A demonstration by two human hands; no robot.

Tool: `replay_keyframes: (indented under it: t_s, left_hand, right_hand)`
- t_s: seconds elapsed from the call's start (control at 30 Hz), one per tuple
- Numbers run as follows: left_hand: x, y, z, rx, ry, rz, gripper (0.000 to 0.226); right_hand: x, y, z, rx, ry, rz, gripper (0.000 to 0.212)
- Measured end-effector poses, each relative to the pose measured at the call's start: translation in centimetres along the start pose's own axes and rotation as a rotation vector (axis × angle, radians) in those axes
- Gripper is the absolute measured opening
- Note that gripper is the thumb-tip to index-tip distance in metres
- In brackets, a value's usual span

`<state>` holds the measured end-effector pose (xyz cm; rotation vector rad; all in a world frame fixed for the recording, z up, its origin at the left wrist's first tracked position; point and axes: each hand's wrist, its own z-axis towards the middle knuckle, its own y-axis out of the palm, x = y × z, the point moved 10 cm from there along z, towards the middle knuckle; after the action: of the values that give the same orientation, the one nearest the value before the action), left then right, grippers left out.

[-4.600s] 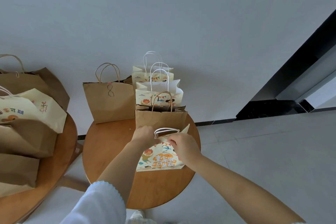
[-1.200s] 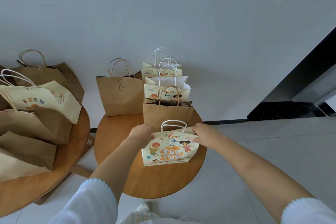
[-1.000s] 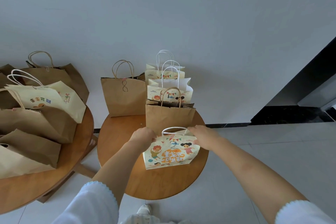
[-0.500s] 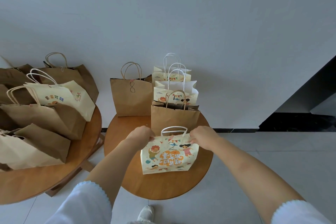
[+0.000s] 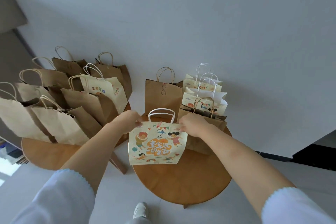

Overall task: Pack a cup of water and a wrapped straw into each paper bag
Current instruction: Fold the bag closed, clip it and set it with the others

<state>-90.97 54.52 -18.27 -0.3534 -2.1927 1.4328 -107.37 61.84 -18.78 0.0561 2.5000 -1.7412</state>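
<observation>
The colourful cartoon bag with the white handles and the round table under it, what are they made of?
The colourful cartoon bag looks like thin matte paper: it creases and bends where both hands pinch its top edge. Its white handles seem twisted paper cord. The round brown table looks like smooth varnished wood, with faint grain and a soft sheen.

Pale room with two round wooden counters

A plain grey-white wall point(image 5: 181, 23) fills the upper view; the floor point(image 5: 291, 172) is pale and glossy, with a dark skirting strip point(image 5: 269, 156) at the wall's foot; a round wooden counter point(image 5: 181, 183) stands near the wall, a second wooden counter point(image 5: 45, 152) just left of it; a dark panel point(image 5: 11, 42) rises at far left; soft, even light.
</observation>
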Motion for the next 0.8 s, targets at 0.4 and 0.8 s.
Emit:
replay_keyframes:
  t_s: [0.4,0.8]
  left_hand:
    - [-8.4,-3.5,5.8,0.013,0.01,-0.009,0.033]
    - [-8.9,-3.1,17.8,-0.061,0.149,-0.004,0.033]
  right_hand:
    - [-3.5,-2.0,10.2,0.025,0.04,-0.046,0.034]
    - [1.7,-2.4,16.9,0.015,0.27,-0.082,0.013]
